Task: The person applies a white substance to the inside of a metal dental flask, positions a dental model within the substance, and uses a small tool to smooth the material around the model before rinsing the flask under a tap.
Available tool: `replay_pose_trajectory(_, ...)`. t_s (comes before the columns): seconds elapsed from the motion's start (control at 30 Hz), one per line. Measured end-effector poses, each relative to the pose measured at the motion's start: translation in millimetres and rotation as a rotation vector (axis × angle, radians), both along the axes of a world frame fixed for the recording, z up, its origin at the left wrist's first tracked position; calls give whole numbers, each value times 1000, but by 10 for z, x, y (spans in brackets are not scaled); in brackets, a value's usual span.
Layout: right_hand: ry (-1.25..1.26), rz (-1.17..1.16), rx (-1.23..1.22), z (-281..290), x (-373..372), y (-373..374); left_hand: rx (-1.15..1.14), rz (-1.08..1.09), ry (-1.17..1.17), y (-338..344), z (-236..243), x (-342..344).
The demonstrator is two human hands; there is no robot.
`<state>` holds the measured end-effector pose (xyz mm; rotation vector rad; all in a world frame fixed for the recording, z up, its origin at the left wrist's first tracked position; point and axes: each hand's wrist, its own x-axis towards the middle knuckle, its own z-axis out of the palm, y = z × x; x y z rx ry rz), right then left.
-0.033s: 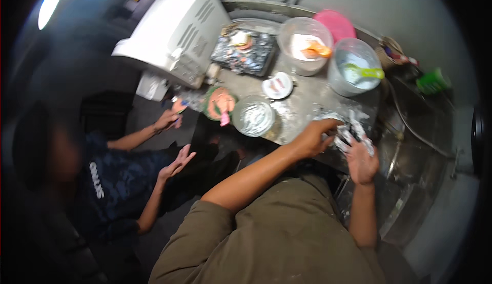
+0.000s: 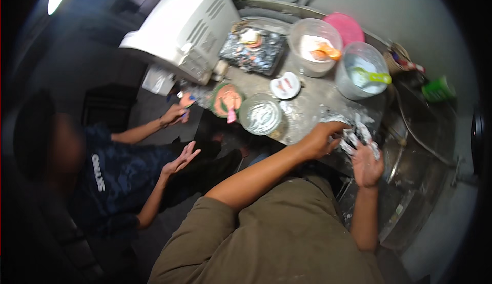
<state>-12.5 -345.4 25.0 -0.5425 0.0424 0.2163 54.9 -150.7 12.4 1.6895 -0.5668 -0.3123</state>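
My left hand (image 2: 324, 139) reaches over the front edge of the worktop with its fingers curled in against a lumpy white paste (image 2: 350, 136). Right beside it, my right hand (image 2: 367, 167) is held palm up, fingers stretched out and smeared with the same paste, which partly hides them. More white smears lie on the worktop (image 2: 307, 115) just beyond both hands. To the left of my left hand sits a round bowl (image 2: 260, 114) streaked with white inside. Next to that is a green bowl (image 2: 227, 99) of pinkish-orange material, with a pink-handled tool (image 2: 231, 115) in it.
Two clear tubs stand at the back, one holding white powder and an orange scoop (image 2: 324, 51), the other a green scoop (image 2: 373, 76). A white lid (image 2: 285, 85), speckled dark block (image 2: 253, 53) and white machine (image 2: 192, 23) are nearby. At left, a co-worker's hands (image 2: 180, 160) are raised.
The whole view has shifted slightly, so the worktop things appear a little farther right. My hands keep nearly the same pose at the white paste.
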Motion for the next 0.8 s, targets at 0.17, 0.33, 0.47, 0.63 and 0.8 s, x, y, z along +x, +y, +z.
replay_pose_trajectory(0.17, 114, -33, -193, -59, 47, -230, 21, 151, -209, 8, -187, 32)
replay_pose_trajectory(0.33, 75, -91, -787, 146, 174, -181, -388, 259, 468, -37, -150, 99)
replay_pose_trajectory(0.47, -87, -88, -914, 225, 202, -74, -562, 183, 749, -83, -217, 172)
replay_pose_trajectory(0.63, -221, -69, -993, 181, 220, 113, -661, 213, 943, 125, -8, 159)
replay_pose_trajectory(0.8, -182, -95, -1018, 16, 130, 135, -633, 168, 966, 122, 0, 148)
